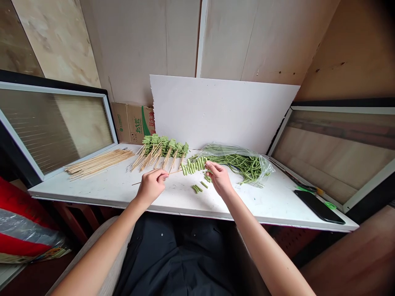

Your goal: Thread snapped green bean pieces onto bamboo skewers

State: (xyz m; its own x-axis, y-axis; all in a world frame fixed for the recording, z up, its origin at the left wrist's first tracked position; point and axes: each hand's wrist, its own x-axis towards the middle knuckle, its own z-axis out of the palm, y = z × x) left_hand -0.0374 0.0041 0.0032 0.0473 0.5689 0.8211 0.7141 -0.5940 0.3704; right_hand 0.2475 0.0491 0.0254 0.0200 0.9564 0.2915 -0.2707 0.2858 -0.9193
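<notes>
My left hand [152, 185] is closed in a pinch on a thin bamboo skewer [173, 173] that lies just above the white tabletop [123, 187]. Several short green bean pieces [194, 166] are threaded on its far end. My right hand [218, 176] is at the end of that row, fingers pinched on the last bean piece. A few loose cut bean pieces [197, 188] lie on the table between my hands.
A pile of finished bean skewers [162, 149] lies behind my left hand, bare skewers [98, 163] further left. A clear bag of long green beans [243, 162] sits right. A black phone [319, 206] and green-handled scissors [308, 190] lie at far right. A white board [222, 111] leans behind.
</notes>
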